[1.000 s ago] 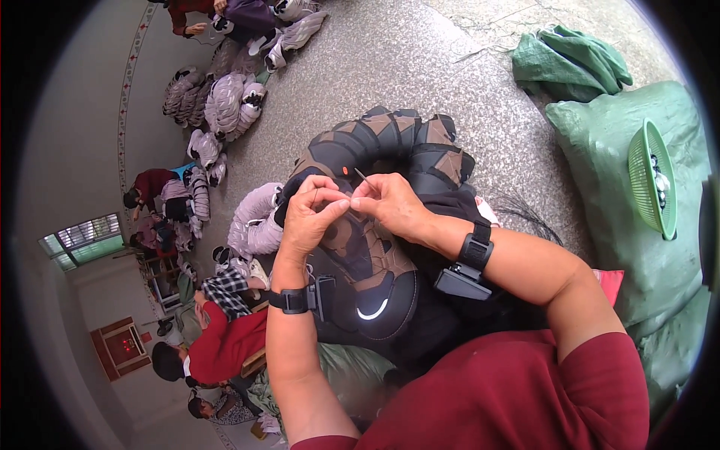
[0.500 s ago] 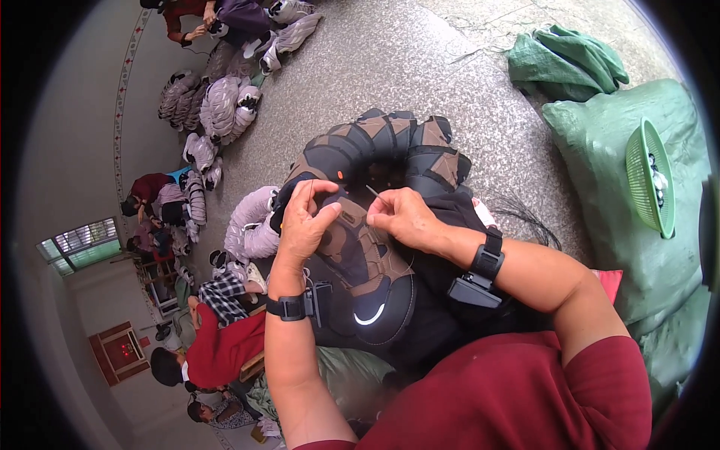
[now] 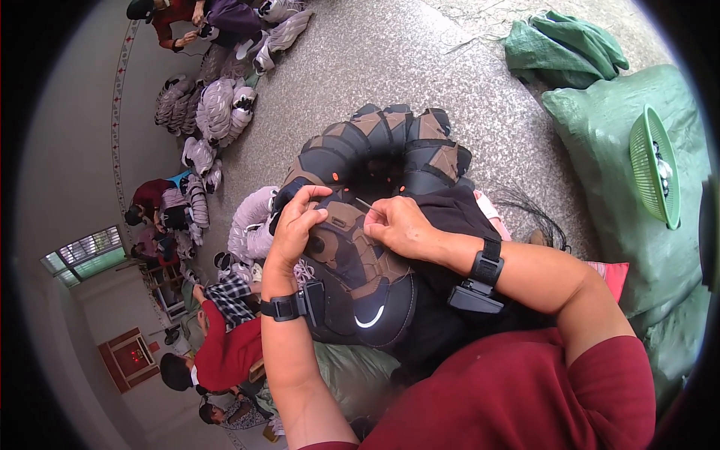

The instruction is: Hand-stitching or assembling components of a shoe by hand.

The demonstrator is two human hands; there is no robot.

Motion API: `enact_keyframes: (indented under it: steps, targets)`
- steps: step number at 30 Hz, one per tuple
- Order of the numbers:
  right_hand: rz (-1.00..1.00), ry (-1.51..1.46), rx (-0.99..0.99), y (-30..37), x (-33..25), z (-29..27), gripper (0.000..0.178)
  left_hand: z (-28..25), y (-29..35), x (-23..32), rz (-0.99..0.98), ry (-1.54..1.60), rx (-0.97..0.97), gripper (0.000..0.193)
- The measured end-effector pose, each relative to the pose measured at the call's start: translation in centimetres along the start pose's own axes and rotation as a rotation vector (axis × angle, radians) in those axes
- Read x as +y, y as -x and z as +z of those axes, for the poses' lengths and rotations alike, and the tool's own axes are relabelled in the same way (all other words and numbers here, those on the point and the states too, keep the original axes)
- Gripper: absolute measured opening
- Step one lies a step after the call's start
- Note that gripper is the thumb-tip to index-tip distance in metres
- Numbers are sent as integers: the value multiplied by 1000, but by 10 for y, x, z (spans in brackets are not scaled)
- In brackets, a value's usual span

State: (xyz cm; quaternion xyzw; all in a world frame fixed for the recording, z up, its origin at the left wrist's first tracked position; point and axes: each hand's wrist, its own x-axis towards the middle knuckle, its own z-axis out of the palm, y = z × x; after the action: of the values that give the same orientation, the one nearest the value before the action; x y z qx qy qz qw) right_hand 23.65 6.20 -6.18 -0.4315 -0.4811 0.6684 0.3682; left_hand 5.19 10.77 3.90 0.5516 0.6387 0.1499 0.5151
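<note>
A brown and navy shoe upper with a pale curved strip at its toe lies on my lap. My right hand pinches a thin metal needle above it, the point facing up and left. At the upper's left edge is my left hand, thumb and forefinger apart; its other fingers are partly hidden. Beyond both hands, a curved row of nested matching shoe uppers arcs around a dark gap. Black cloth lies under my right wrist.
To the right, a green basket of small items rests on a bulging green sack. Black cords lie on the floor beside my right forearm. Pale shoe uppers are heaped at my left. Several people sit farther left, one in red.
My left hand has shifted slightly left and down, and its forefinger has drawn back. The needle stays in my right hand, its tip now a little lower and farther left. The view has shifted slightly.
</note>
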Motion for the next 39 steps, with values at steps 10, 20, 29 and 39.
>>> enact_keyframes:
  steps: [10, 20, 29, 39]
  targets:
    - [2, 23, 25, 1, 2, 4, 16, -2, 2, -2, -2, 94, -59, 32]
    - [0, 4, 12, 0, 0, 5, 12, -4, 3, -4, 6, 111, -52, 29]
    - [13, 15, 25, -2, -1, 9, 12, -4, 3, -3, -12, 112, -53, 29]
    - [-40, 14, 98, -7, 1, 29, 11, -5, 9, -7, -28, 173, -60, 21]
